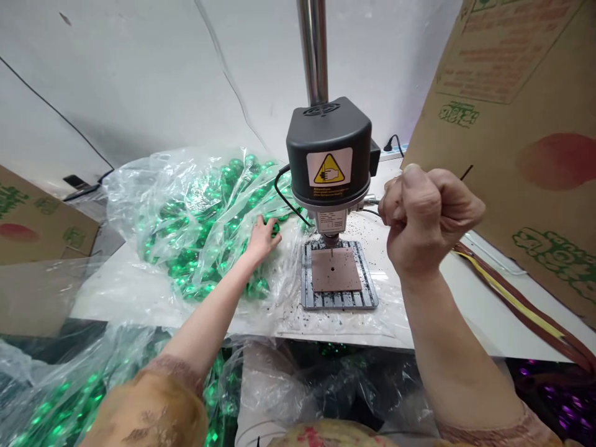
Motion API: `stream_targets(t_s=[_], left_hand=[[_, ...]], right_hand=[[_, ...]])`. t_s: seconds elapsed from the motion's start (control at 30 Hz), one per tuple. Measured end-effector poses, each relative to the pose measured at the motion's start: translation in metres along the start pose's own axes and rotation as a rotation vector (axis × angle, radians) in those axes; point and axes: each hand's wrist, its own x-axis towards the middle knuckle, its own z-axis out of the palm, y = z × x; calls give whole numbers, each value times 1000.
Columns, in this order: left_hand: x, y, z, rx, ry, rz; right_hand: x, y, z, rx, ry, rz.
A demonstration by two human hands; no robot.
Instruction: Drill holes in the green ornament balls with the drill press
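Note:
My left hand (264,237) is at the right edge of a heap of shiny green balls (190,239) in a clear plastic bag. Its thumb and fingers curve around one green ball (275,230), partly hidden by them. On the right, my right hand (416,214) is closed in a fist around the feed handle (467,172) of a black bench drill press (329,149); most of the handle is hidden in the fist. Below the drill bit, a brown plate (336,279) with a small hole lies on the slotted metal base (367,298).
Dark shavings are scattered around the base on the white table (447,298). Cardboard boxes stand at the right (512,186) and left (41,261). A brown and yellow strap (516,298) lies at the right. More bagged green balls (65,403) sit below the front edge, purple ones (565,397) at lower right.

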Motion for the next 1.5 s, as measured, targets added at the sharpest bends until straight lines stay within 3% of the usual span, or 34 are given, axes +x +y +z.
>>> stream_targets(t_s=[0.1,0.2,0.27,0.33,0.63,0.83,1.23,1.5], left_hand=[[-26,18,-9,-593,70,11],[-55,43,-12,-1272,-55,-57],[-70,59,-9,-1565,-156,-135],[-79,71,-3,-1692,-189,-203],[-90,89,22,-1684,-191,-270],[-84,89,33,-1533,-96,-261],[-81,85,61,-1445,-127,-29],[-81,84,65,-1306,-128,120]], right_hand=[[0,0,0,1,10,0],[-1,0,0,-10,18,10],[-1,0,1,-18,20,17],[-1,0,0,-21,16,18],[-2,-2,-2,-22,-38,19],[-2,-4,-2,-31,-50,2],[-5,-5,-4,13,-56,46],[-6,-3,-4,-21,-46,37]])
